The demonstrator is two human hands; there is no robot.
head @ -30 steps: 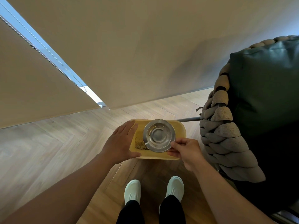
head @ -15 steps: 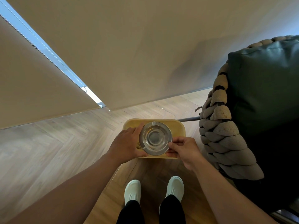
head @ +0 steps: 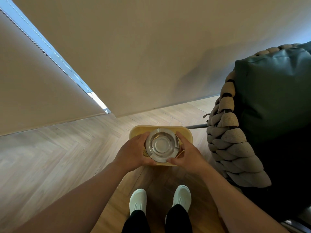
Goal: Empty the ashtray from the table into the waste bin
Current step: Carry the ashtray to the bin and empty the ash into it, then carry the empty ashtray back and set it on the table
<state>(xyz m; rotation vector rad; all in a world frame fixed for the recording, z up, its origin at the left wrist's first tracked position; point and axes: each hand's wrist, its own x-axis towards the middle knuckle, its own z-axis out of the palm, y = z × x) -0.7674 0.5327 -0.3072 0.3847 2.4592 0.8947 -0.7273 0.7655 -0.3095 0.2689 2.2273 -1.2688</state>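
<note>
Steel ashtray [head: 161,145] held open side up directly above the yellow waste bin [head: 186,133], within the bin's rim outline; left hand [head: 134,153] grip curled against its left edge, right hand [head: 186,155] grip pinching the right edge, thumb at the near rim. Braided chair [head: 235,140] with dark cushion [head: 276,91] crowds the bin's right side; open herringbone wood floor [head: 58,148] to the left. Roller blinds [head: 134,56] hang to the floor behind the bin; white shoes [head: 138,201] stand just in front of it.

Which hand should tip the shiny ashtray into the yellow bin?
Probably the right hand: it wraps the metal ashtray's rim, thumb in front. The left hand only steadies it over the yellow bin.
</note>
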